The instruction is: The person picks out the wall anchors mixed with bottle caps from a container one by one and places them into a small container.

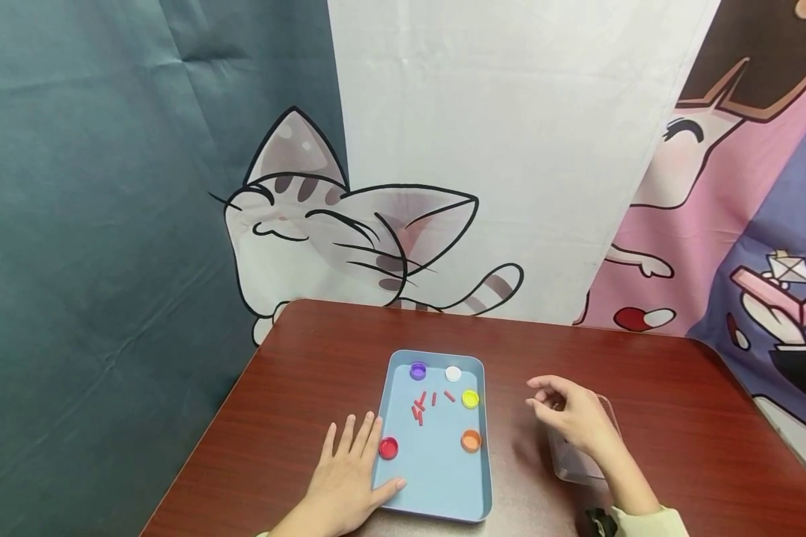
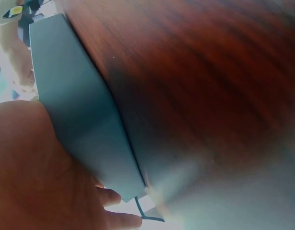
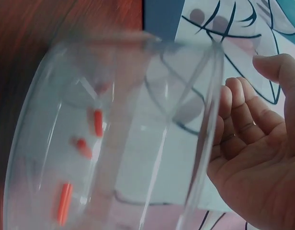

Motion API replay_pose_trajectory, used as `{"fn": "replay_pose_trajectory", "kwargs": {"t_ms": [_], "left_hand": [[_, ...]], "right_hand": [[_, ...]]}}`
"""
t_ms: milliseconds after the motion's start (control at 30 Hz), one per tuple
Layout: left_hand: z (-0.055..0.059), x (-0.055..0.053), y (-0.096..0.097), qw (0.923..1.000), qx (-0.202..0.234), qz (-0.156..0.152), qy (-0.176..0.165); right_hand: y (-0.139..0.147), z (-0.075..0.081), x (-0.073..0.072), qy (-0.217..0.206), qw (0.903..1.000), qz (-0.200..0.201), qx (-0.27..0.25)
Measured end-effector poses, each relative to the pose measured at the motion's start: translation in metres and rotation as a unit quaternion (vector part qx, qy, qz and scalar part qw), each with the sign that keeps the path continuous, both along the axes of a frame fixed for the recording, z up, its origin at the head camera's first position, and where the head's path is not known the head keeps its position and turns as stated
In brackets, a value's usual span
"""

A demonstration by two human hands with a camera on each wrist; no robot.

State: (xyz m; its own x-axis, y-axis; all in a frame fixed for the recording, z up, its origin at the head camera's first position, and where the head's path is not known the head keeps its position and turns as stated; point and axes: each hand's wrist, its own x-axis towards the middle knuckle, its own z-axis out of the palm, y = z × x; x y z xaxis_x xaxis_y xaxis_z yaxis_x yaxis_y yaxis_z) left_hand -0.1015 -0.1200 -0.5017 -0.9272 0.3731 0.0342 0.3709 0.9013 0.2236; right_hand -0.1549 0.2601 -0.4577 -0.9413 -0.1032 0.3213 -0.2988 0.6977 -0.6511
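Observation:
A light blue tray lies on the table, and my left hand rests along its left rim with the fingers spread straight. Several short red sticks are scattered on the tray's upper half. Around them sit small round caps: purple, white, yellow, orange and red. To the right, my right hand hovers above a clear plastic box, its fingers loosely bent, holding nothing visible. In the right wrist view, red sticks show inside that box.
The brown wooden table reaches back to a cartoon-printed curtain. Its left edge runs down past the left hand. A dark object is at the right wrist, beside the sleeve.

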Motion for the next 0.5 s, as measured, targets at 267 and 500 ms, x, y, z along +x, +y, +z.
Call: {"fn": "replay_pose_trajectory", "kwargs": {"t_ms": [267, 500], "left_hand": [[0.001, 0.001, 0.0, 1.0, -0.001, 0.001, 0.002], [0.001, 0.001, 0.001, 1.0, -0.003, 0.0, 0.007]], "right_hand": [[-0.021, -0.003, -0.01, -0.019, 0.9997, 0.015, -0.006], [-0.038, -0.003, -0.014, -0.03, 0.9988, 0.031, -0.025]]}}
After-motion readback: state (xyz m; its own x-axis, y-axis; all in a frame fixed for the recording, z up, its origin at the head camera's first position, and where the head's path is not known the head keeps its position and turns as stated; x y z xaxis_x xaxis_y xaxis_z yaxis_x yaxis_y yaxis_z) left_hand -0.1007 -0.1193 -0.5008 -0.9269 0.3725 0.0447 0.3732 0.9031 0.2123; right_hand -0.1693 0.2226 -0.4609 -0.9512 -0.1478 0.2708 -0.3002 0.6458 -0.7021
